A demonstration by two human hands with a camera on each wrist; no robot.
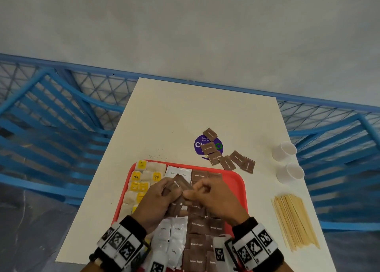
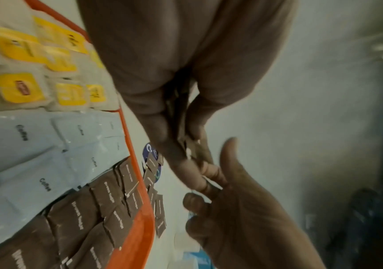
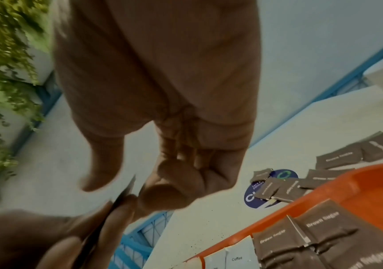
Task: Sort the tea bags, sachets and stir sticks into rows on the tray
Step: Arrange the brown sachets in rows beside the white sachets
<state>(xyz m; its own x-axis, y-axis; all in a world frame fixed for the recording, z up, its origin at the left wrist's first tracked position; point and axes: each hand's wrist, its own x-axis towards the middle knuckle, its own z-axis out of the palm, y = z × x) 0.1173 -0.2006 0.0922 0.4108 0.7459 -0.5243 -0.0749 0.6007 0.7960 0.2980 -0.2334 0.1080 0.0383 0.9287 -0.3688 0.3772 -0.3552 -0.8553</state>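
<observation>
Held above the red tray (image 1: pixel 236 181): a small stack of brown sugar sachets (image 1: pixel 178 186), gripped edge-on in the curled left hand (image 1: pixel 156 201), with the right hand (image 1: pixel 207 195) pinching at the stack's near edge. Likely light, thin and limp, slick enough to slide apart; best taken by a sealed edge. Below, laid in rows: tea bags (image 1: pixel 141 179), white coffee sachets (image 1: pixel 174 236), more brown sugar. Awaiting sorting on the white table (image 1: pixel 174 117): loose brown sachets (image 1: pixel 226 161) and stir sticks (image 1: pixel 294 222).

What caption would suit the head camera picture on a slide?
Both hands, left hand and right hand, hold brown sugar sachets above a red tray of sorted rows.
</observation>
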